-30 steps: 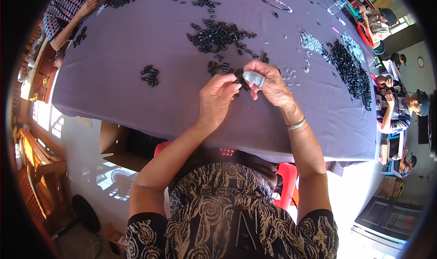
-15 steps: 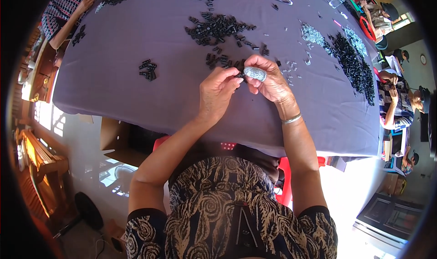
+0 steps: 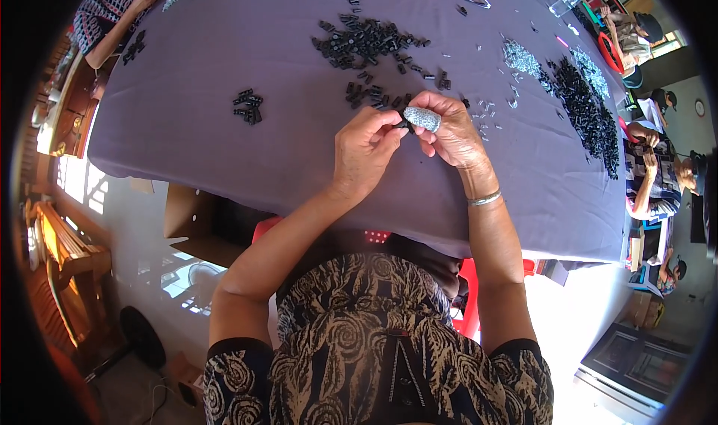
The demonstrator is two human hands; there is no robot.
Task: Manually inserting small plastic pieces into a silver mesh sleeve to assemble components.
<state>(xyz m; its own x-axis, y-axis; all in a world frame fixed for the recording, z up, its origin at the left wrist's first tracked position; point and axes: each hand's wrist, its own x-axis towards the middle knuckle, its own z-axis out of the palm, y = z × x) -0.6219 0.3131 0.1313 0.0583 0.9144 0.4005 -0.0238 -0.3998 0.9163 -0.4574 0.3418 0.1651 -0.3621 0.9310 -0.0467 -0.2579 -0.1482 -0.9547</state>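
Both my hands meet above the near part of the cloth-covered table. My left hand (image 3: pixel 364 150) is closed in a pinch, thumb against forefinger, on a small black plastic piece (image 3: pixel 404 124). Right against it, my right hand (image 3: pixel 458 137) has its fingers curled around the other end of that piece. A silver-grey speckled cover (image 3: pixel 422 119) sits over what looks like my right thumb and hides part of the grip. Just beyond my fingertips lie loose black pieces (image 3: pixel 363 94), short and tube-like.
A larger heap of black pieces (image 3: pixel 364 40) lies farther back on the purple-grey tablecloth (image 3: pixel 299 156), with a small cluster (image 3: pixel 247 106) at left. Clear small parts (image 3: pixel 522 57) and a long black pile (image 3: pixel 583 111) spread at right. Other people sit at both sides.
The whole view has shifted slightly, so the table's things appear a little to the right. My hands stay together on the black piece, with only slight finger movement.
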